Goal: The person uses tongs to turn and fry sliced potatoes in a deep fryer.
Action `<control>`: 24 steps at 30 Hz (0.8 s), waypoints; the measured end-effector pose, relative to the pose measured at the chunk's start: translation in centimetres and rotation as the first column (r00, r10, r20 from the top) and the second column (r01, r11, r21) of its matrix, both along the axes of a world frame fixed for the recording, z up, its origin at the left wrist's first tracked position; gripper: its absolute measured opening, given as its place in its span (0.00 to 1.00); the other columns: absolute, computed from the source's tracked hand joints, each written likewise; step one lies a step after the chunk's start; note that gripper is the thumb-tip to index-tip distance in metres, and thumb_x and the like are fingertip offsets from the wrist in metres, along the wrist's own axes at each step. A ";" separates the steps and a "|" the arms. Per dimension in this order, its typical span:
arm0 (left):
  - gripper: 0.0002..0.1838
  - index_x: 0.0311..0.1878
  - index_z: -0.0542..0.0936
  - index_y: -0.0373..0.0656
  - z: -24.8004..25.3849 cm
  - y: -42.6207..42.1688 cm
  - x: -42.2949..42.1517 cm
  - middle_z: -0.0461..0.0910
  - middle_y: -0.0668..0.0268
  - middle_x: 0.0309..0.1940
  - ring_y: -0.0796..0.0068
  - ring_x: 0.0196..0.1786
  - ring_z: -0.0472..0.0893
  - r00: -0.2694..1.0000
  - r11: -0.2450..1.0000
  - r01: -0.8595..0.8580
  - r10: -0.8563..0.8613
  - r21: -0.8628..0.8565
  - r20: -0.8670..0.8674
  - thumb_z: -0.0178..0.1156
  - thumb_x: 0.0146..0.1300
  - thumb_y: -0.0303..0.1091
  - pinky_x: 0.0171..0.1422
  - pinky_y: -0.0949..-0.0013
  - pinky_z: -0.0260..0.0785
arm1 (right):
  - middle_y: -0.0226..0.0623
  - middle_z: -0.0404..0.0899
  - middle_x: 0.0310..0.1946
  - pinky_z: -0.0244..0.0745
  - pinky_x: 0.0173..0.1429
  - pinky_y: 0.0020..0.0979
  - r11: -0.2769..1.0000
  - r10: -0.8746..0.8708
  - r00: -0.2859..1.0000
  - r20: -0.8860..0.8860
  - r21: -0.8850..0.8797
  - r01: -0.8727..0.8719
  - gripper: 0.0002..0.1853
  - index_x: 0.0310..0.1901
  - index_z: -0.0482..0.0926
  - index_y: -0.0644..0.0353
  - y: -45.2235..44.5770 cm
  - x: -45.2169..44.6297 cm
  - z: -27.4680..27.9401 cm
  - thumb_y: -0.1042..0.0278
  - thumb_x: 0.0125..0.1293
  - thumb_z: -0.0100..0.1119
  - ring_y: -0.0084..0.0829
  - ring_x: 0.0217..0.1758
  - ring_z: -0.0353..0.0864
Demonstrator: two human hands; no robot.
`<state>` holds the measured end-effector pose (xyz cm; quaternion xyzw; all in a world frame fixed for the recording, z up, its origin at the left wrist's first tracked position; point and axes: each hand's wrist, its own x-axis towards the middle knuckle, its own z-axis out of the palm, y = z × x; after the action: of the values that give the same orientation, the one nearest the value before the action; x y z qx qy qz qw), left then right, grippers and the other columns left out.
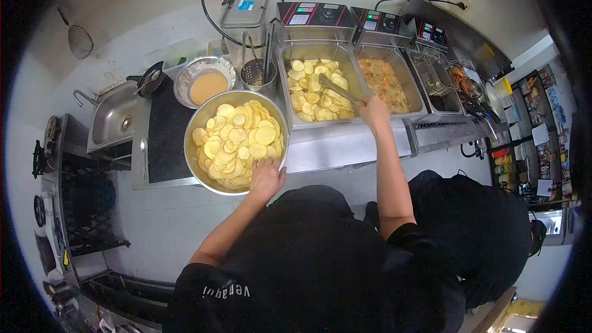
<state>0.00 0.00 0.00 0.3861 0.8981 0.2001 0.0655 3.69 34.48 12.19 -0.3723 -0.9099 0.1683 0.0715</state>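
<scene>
A large metal bowl (191, 163) heaped with sliced potatoes (237, 142) stands at the counter's front edge. My left hand (266, 180) reaches over its near rim, fingers spread on the slices and thumb apart. To the right, my right hand (374, 112) is closed around the handle of a spatula (338, 89). The spatula's head lies among the potato slices (308, 95) in the left fryer (283, 77), partly covered by them. Brown-orange pieces of food (382, 83) sit in bubbling oil in the middle fryer (412, 89).
Behind the bowl are a smaller bowl of batter (208, 88), a perforated utensil holder (258, 75) and a lidded clear container (243, 15). A sink (114, 120) is at left. A fryer basket (435, 77) hangs at right. Another person in black (468, 228) stands close at my right.
</scene>
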 end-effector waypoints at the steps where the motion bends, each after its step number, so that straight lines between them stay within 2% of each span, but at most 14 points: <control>1: 0.17 0.48 0.82 0.39 0.0 -0.1 0.0 0.81 0.53 0.42 0.52 0.51 0.79 1.000 1.000 0.005 -0.005 0.013 -0.017 0.61 0.66 0.43 0.62 0.43 0.64 | 0.57 0.86 0.37 0.78 0.55 0.46 1.000 0.010 1.000 -0.026 -0.010 -0.010 0.17 0.47 0.88 0.56 -0.4 0.1 0.3 0.57 0.62 0.63 0.53 0.46 0.86; 5: 0.16 0.46 0.82 0.39 -0.1 0.1 0.4 0.81 0.54 0.41 0.52 0.49 0.79 1.000 0.999 0.001 0.001 0.048 -0.028 0.61 0.66 0.42 0.61 0.43 0.64 | 0.56 0.86 0.38 0.78 0.55 0.46 0.998 -0.004 0.997 -0.077 -0.070 -0.001 0.15 0.47 0.88 0.58 -0.9 0.3 1.2 0.59 0.63 0.63 0.53 0.47 0.86; 9: 0.16 0.46 0.82 0.39 0.5 0.2 0.5 0.81 0.54 0.41 0.52 0.49 0.79 1.000 0.999 -0.005 0.006 0.033 -0.011 0.61 0.66 0.42 0.61 0.43 0.64 | 0.56 0.86 0.39 0.78 0.55 0.45 0.997 -0.008 0.999 -0.052 -0.078 0.004 0.16 0.47 0.88 0.58 -0.2 0.1 0.7 0.59 0.62 0.64 0.53 0.47 0.86; 12: 0.16 0.46 0.82 0.38 0.2 0.0 0.4 0.80 0.53 0.42 0.52 0.49 0.79 1.000 0.999 -0.004 0.005 0.044 -0.028 0.61 0.66 0.42 0.62 0.44 0.64 | 0.56 0.86 0.39 0.78 0.55 0.45 1.000 -0.006 1.000 0.008 0.024 0.006 0.16 0.47 0.88 0.59 0.6 -0.3 -0.6 0.58 0.63 0.65 0.52 0.47 0.86; 15: 0.16 0.47 0.82 0.38 0.4 0.0 0.3 0.80 0.53 0.42 0.51 0.49 0.79 1.000 1.000 -0.003 0.003 0.024 -0.015 0.61 0.66 0.42 0.62 0.44 0.63 | 0.56 0.86 0.39 0.78 0.55 0.45 1.000 0.010 0.999 0.054 0.002 -0.010 0.17 0.47 0.88 0.59 -0.5 0.0 1.0 0.58 0.62 0.65 0.52 0.48 0.86; 17: 0.16 0.47 0.82 0.38 0.3 0.0 0.3 0.80 0.52 0.42 0.51 0.49 0.79 1.000 0.999 -0.008 0.009 0.052 -0.018 0.61 0.66 0.42 0.62 0.44 0.63 | 0.55 0.86 0.40 0.78 0.55 0.45 0.997 0.057 0.998 -0.014 -0.042 -0.057 0.16 0.47 0.88 0.58 -1.1 0.2 1.6 0.58 0.61 0.67 0.52 0.47 0.86; 24: 0.16 0.46 0.82 0.38 0.0 0.0 0.1 0.81 0.52 0.40 0.50 0.48 0.79 1.000 0.999 0.010 -0.009 0.044 -0.030 0.61 0.66 0.42 0.61 0.45 0.64 | 0.52 0.87 0.40 0.79 0.54 0.44 0.994 0.073 0.996 0.056 -0.082 -0.068 0.14 0.45 0.89 0.56 0.1 -0.8 1.2 0.59 0.60 0.67 0.50 0.48 0.86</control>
<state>0.06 -0.02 -0.03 0.3947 0.8925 0.2138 0.0445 2.93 34.58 13.34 -0.3472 -0.9168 0.1960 0.0239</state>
